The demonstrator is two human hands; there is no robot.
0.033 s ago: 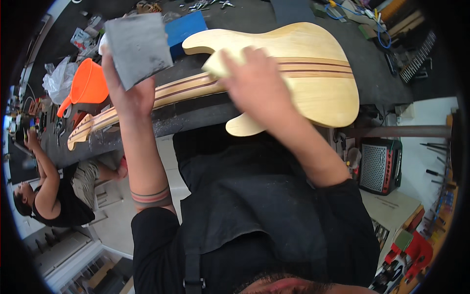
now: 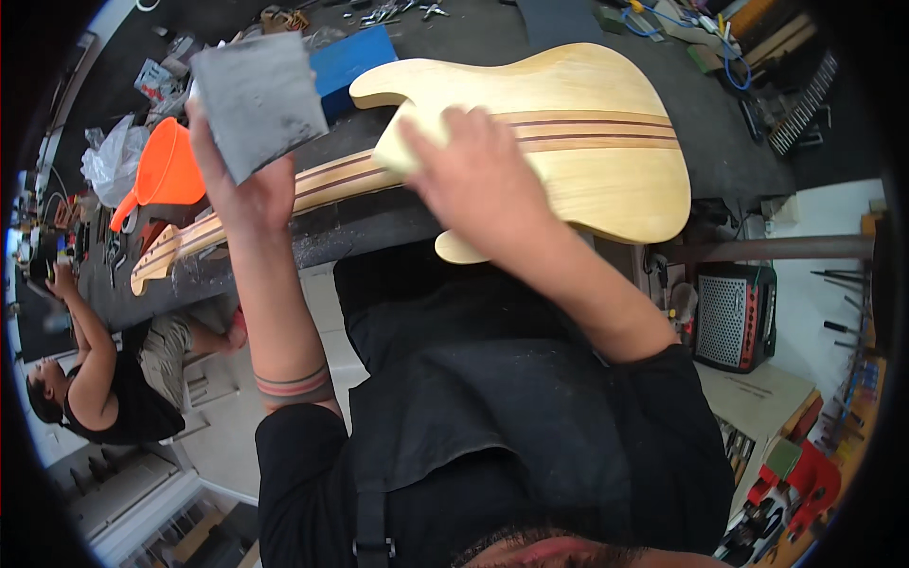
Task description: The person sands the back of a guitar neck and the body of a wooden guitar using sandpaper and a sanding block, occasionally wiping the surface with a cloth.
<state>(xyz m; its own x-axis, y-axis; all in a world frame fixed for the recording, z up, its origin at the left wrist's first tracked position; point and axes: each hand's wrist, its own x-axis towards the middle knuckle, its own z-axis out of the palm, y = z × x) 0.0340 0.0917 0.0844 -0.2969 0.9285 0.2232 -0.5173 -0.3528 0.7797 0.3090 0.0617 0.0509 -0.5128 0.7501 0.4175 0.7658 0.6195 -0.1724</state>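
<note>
An unfinished guitar body (image 2: pixel 606 161) of pale wood with dark centre stripes lies on a dark workbench (image 2: pixel 379 232). Its striped neck (image 2: pixel 322 185) runs left to the headstock (image 2: pixel 156 260). My right hand (image 2: pixel 483 175) presses a pale sanding block (image 2: pixel 402 147) against the body where the neck joins it. My left hand (image 2: pixel 251 189) is raised above the neck. It holds a grey square sheet of sandpaper (image 2: pixel 258 90) by its lower edge.
An orange funnel (image 2: pixel 166 170) and a blue box (image 2: pixel 355 57) sit on the bench behind the neck, with tools scattered at the back. Another person (image 2: pixel 104 379) sits at the bench's left end. A small amplifier (image 2: pixel 734 317) stands under the bench on the right.
</note>
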